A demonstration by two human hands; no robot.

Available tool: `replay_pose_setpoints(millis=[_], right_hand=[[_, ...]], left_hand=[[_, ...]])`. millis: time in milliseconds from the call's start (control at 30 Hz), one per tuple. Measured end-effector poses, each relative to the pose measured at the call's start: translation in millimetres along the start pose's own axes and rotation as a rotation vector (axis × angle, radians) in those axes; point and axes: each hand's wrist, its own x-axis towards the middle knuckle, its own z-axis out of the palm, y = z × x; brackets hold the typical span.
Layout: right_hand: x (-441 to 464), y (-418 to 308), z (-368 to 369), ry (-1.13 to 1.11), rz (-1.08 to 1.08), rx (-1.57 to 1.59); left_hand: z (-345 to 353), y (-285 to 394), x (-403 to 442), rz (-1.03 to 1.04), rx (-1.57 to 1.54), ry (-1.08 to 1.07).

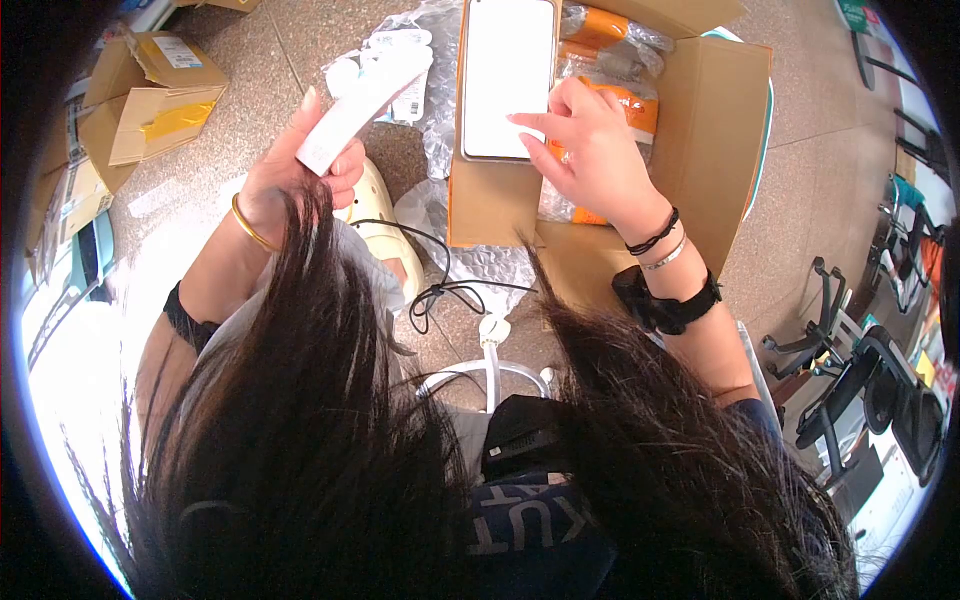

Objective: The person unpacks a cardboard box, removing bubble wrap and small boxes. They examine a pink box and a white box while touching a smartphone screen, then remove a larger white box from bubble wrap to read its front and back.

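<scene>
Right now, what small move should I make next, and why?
Probably tap the phone with your right hand: its index finger points at the screen's lower part, while your left hand holds the slim white item aside.

Partly hidden letters [518,527], seemingly "KUT", mark the dark shirt [565,560].

Black chairs [916,425] stand on the speckled floor [805,215].

Bright, floor [165,225] glaring at left, phone screen [508,75] stark white; dark fisheye edges
</scene>
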Motion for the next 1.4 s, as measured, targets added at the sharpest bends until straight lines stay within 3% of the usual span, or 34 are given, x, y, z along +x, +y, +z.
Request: replay_pose_setpoints(millis=[200, 433, 733, 933, 1133, 1300, 1400], right_hand=[[3.0, 4.6, 5.0, 0.161, 0.083, -0.037], [0.7, 4.7, 0.8, 0.003, -0.055, 0.037], [3.5, 3.4, 3.0, 0.161, 0.100, -0.045], [-0.9, 3.8, -1.0, -0.043, -0.048, 0.023], [0.7, 4.1, 3.5, 0.191, 0.114, -0.087], [-0.2, -2.0, -3.8, -0.072, -0.039, 0.017], [-0.3, -0.7, 0.9, 0.020, 0.028, -0.038]], left_hand=[[0.5, 2.0, -0.8, 0.016, 0.306, -0.078], [4.6, -0.4, -2.3, 0.030, 0.355, -0.064], [9.2, -0.6, -1.8, -0.010, 0.441, -0.088], [13.3, -0.8, -3.1, -0.008, 0.435, -0.046], [18.0, -1.1, -4.7, 0.023, 0.478, -0.026], [17.2, -2.9, -3.4, 0.052, 0.445, -0.036], [17.6, -3.6, -2.9, 0.022, 0.438, -0.049]])
